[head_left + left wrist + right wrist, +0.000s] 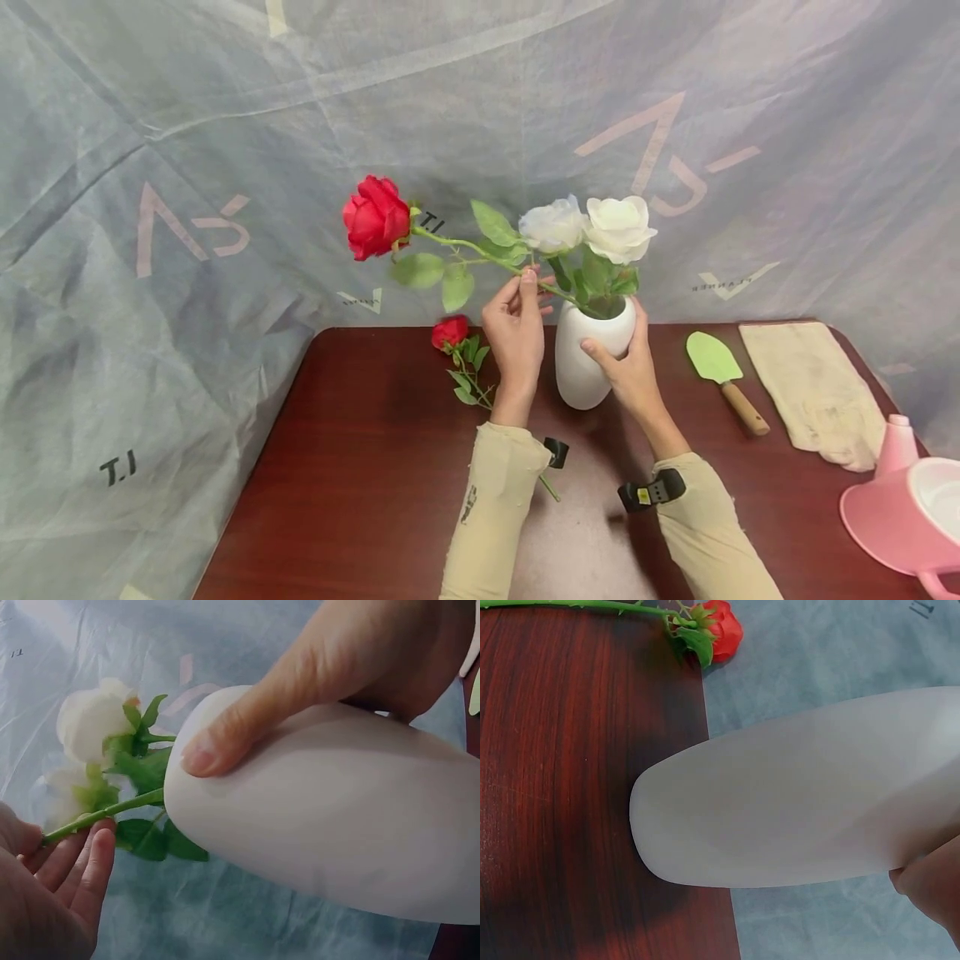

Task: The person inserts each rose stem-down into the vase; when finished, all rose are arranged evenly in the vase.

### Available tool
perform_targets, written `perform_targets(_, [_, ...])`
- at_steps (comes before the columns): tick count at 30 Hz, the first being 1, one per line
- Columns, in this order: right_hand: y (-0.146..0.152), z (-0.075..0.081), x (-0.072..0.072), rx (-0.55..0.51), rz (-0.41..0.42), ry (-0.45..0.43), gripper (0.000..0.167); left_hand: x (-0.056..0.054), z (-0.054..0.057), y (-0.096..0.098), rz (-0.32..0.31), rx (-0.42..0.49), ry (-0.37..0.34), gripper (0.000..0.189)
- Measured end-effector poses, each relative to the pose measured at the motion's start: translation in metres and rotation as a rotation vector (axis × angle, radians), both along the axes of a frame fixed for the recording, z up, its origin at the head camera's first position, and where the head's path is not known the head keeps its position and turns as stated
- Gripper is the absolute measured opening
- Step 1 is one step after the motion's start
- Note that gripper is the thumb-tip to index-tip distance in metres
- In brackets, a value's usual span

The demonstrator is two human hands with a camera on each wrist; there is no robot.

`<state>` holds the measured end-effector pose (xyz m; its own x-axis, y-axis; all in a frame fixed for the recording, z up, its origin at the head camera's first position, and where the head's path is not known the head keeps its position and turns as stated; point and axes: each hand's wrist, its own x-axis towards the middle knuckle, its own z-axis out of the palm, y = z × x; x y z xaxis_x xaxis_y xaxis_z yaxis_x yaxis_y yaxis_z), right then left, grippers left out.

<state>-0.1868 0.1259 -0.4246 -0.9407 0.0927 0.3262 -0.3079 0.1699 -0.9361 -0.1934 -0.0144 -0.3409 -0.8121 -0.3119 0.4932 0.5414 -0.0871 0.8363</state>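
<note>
A white vase (592, 358) is gripped near its mouth by my right hand (633, 367), the thumb lying along its front. Two white roses (618, 229) stand in it, their leaves at the rim. My left hand (517, 333) pinches the green stem of a red rose (377, 217) between thumb and fingers. That rose's bloom leans far to the left, and the stem's lower end reaches into the vase mouth. In the left wrist view the pinched stem (112, 814) runs up to the vase rim, beside the right thumb (214, 750).
Another red rose (450, 332) lies on the dark wooden table (360, 483), partly behind the left forearm. To the right are a green trowel (716, 358) with a wooden handle, a pale cloth glove (817, 392) and a pink watering can (892, 517). Grey sheeting hangs behind.
</note>
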Motion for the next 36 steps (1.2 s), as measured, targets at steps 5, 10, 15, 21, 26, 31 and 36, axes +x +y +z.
perform_targets(5, [0.000, 0.001, 0.000, 0.012, -0.013, 0.014, 0.087, 0.002, 0.005, 0.001, -0.016, -0.012, -0.037, 0.029])
perform_targets(10, [0.001, 0.002, 0.000, -0.002, -0.013, 0.013, 0.087, -0.001, 0.006, 0.003, 0.019, -0.029, -0.044, 0.022])
perform_targets(15, [0.000, 0.002, 0.000, -0.003, -0.011, 0.013, 0.087, -0.014, -0.007, 0.006, 0.010, -0.035, -0.006, 0.017])
perform_targets(21, [0.000, 0.002, -0.001, 0.004, -0.005, 0.016, 0.087, -0.027, -0.021, 0.006, 0.020, -0.103, 0.019, 0.016])
perform_targets(26, [0.000, 0.002, -0.002, 0.007, 0.001, 0.021, 0.087, -0.027, -0.020, 0.006, 0.064, -0.224, -0.032, 0.008])
perform_targets(31, [0.000, 0.002, -0.002, -0.003, 0.005, 0.011, 0.087, -0.025, -0.021, 0.008, 0.070, -0.308, -0.091, 0.005])
perform_targets(36, [0.001, 0.002, -0.001, -0.018, 0.006, 0.006, 0.087, -0.024, -0.021, 0.010, 0.065, -0.329, -0.114, 0.006])
